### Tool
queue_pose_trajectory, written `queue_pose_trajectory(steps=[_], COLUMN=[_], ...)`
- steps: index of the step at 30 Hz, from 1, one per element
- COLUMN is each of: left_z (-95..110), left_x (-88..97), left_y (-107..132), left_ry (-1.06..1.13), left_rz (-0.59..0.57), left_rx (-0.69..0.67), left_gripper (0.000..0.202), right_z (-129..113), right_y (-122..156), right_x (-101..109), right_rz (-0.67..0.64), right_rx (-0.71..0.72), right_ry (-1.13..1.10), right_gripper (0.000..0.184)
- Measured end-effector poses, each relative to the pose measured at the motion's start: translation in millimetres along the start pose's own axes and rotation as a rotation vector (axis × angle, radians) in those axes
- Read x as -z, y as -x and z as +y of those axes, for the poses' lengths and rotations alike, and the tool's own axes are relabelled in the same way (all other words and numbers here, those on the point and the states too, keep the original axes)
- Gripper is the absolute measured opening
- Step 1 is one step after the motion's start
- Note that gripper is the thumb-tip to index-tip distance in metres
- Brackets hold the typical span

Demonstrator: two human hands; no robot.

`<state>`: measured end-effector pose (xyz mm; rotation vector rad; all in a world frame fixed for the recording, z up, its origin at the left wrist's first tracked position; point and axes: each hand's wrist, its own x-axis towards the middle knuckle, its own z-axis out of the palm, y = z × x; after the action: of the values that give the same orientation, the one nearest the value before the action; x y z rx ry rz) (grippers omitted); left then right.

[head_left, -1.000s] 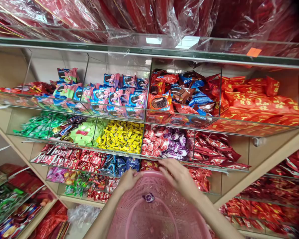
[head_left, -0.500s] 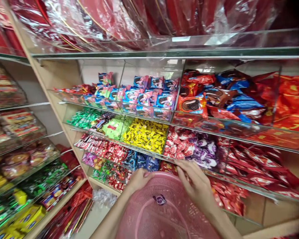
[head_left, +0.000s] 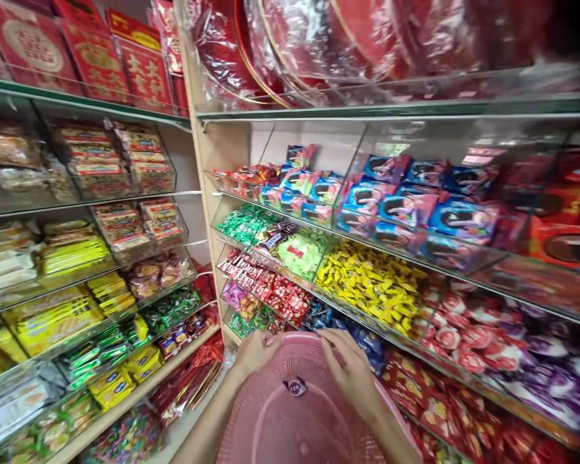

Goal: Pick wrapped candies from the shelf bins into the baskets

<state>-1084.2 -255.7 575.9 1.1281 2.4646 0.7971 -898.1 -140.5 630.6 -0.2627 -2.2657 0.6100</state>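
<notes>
A pink plastic basket (head_left: 270,419) sits low in the middle of the head view, close to my body. My left hand (head_left: 256,351) is closed over its far rim on the left side. On the same rim to the right, my right hand (head_left: 350,370) rests with its fingers curled on the edge. Inside the basket, just below the rim, lies one small purple wrapped candy (head_left: 296,387). Right beyond my hands are clear shelf bins of red wrapped candies (head_left: 280,293) and blue wrapped candies (head_left: 372,341).
Clear tiered bins hold yellow candies (head_left: 377,287), green candies (head_left: 246,222), blue cookie packs (head_left: 415,206) and red-and-purple sweets (head_left: 493,335). A wooden upright (head_left: 212,212) splits off a left shelf unit with biscuit packs (head_left: 72,258). Red wrapped goods (head_left: 319,45) fill the top shelf.
The view has swung left, bringing the left shelf unit into sight. My hands stay on the basket rim, now in front of the red and blue candy bins instead of the red-and-purple sweets.
</notes>
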Motion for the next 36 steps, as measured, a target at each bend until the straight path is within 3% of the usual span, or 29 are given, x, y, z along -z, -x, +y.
queue_pose_trajectory(steps=[11,18,22,27,30,32,36], left_z=[-80.5,-119.0,-128.0,-137.3,-140.3,-138.5,-126.7], left_x=[50.9,67.1,77.7,88.9,89.8,88.5,84.5], left_y=[-36.4,-55.5,-60.5,-59.3,-55.8,-53.5,-49.3], left_ry=[-0.042,-0.076,-0.058,-0.054,-0.063,-0.076,-0.083], left_rz=[0.022,0.026,0.015,0.041,0.053,0.058,0.051], left_rx=[0.042,0.015,0.032,0.106,0.127,0.135,0.147], left_gripper=[0.050,0.045,0.042,0.040,0.041,0.041,0.037], right_z=[-9.5,-12.8,-11.0,-9.0,-10.6,-10.8,-4.2], right_y=[-41.9,-54.6,-63.0,-69.5,-60.7,-49.5,-27.0], right_x=[-99.5,-149.9,-166.2,-183.6,-199.4,-210.3,-222.6], right_rz=[-0.117,-0.158,-0.209,-0.463,-0.668,-0.752,-0.757], right_rx=[-0.062,-0.104,-0.143,-0.132,-0.016,0.054,0.109], right_ry=[-0.115,-0.128,-0.120,-0.043,0.047,0.091,0.130], right_gripper=[0.025,0.026,0.027,0.033,0.047,0.047,0.034])
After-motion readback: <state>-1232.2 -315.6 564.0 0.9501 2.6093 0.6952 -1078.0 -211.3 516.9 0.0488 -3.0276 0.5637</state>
